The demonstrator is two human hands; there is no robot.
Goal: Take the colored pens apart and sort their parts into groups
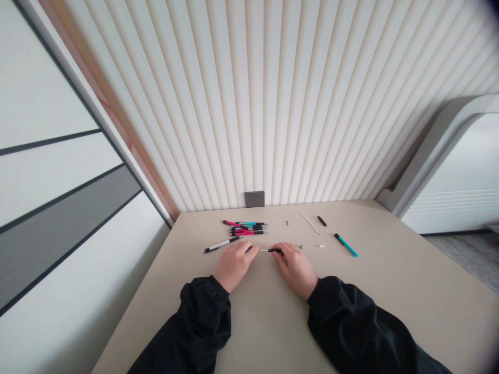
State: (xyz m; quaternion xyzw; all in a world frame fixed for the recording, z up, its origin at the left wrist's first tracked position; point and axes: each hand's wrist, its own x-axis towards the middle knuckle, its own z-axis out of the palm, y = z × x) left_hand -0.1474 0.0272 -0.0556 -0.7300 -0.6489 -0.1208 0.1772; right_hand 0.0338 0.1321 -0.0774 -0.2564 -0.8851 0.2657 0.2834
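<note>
Clock directions are taken from the gap between the hands, with twelve toward the wall. Nearest, two black sleeves (343, 311) reach over the beige counter (268, 332). The left hand (236, 259) is closed, its fingertips pinching at one end of a thin pale rod (264, 250); the right hand (293, 266) grips the black pen grip (275, 251) at the other. The rod bridges the gap, long axis nine to three o'clock; both hands meet it, so neither is clearly nearer, while the black grip sits on the right hand's side.

Just beyond the left hand, toward nine to ten, lies a white-and-black pen (222, 244); at eleven, a pile of red and teal pens (248, 228). A small spring-like piece (287, 223) is at one, a white refill (311, 224) and a loose black grip piece (322, 221) at two, a small white part (320, 246) and a teal barrel (346, 245) at three. Farthest, near twelve, is a wall socket (254, 199).

Fingers hide both ends of the held parts; a dark sliver by the left fingers is unclear. A tiny metallic bit (300, 246) behind the right hand is partly covered. The overlapping pens cannot be counted surely.
</note>
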